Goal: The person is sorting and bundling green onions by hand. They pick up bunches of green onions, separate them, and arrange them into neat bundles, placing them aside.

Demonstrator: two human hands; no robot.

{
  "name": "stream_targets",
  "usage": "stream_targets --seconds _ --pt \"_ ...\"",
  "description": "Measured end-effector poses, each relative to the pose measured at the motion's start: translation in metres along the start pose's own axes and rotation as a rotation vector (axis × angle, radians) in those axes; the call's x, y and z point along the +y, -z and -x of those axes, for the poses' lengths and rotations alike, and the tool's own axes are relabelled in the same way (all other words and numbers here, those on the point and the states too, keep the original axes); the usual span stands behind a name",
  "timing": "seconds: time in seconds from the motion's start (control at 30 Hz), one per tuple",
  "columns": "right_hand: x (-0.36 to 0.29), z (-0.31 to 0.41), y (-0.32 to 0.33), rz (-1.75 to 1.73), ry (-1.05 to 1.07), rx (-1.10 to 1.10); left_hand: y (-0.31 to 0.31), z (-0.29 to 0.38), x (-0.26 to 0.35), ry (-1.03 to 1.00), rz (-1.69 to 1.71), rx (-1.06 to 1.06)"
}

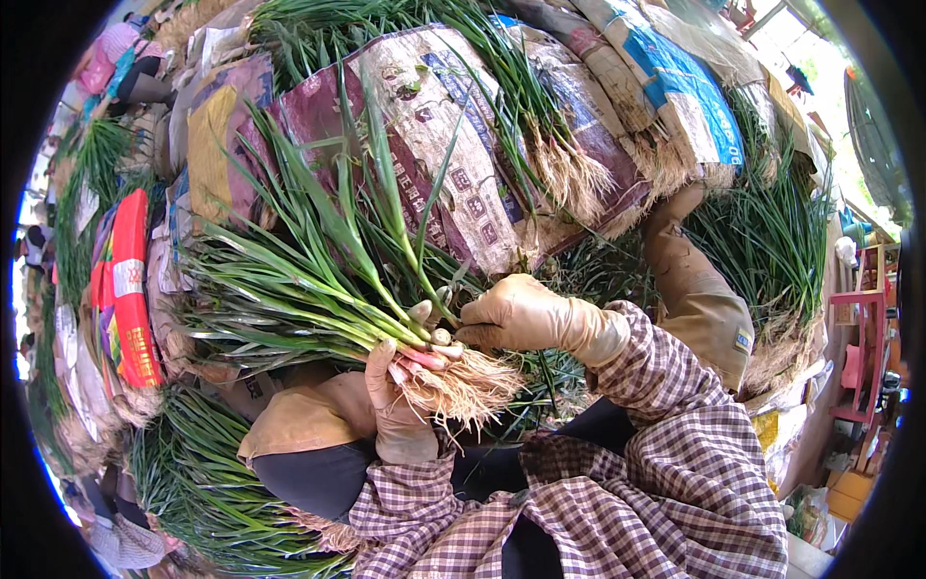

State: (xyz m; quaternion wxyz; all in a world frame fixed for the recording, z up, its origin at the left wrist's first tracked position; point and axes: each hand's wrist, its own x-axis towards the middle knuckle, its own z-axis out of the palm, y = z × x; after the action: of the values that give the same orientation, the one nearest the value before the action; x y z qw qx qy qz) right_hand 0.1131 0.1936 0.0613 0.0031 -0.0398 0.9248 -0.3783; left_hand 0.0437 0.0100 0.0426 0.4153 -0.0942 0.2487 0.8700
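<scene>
A bunch of long-leaved green plants with pale bulbs and stringy roots [289,279], like garlic greens, lies in my left hand [398,405], its gloved fingers wrapped around the bulb end. My right hand [510,315], also in a pale glove, pinches the base of a single stalk [405,253] just right of the bulbs. The leaves fan out to the upper left and the roots hang towards me. Part of my left palm is hidden behind the roots. Beyond my hands, a smaller rooted bunch [571,166] rests on a printed woven sack [470,181].
More leafy bunches lie at the lower left [210,485] and right [767,231]. A blue and white sack [673,79] covers plants at the upper right, and a red package [134,289] lies left. My bent knees flank my hands. Other people sit at the far left [130,61].
</scene>
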Motion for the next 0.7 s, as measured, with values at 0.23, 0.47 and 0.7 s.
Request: stream_targets --seconds 0.23,0.47,0.7 --pt "0.028 0.022 -0.024 -0.132 -0.24 0.45 0.006 -0.005 -0.006 0.01 -0.132 -0.116" --pt "0.002 -0.004 -0.007 -1.007 -0.369 0.213 -0.005 -0.001 -0.006 0.029 -0.121 -0.159" --pt "0.016 0.044 0.014 -1.116 -0.235 0.404 -0.004 -0.005 -0.002 -0.008 -0.145 -0.16"
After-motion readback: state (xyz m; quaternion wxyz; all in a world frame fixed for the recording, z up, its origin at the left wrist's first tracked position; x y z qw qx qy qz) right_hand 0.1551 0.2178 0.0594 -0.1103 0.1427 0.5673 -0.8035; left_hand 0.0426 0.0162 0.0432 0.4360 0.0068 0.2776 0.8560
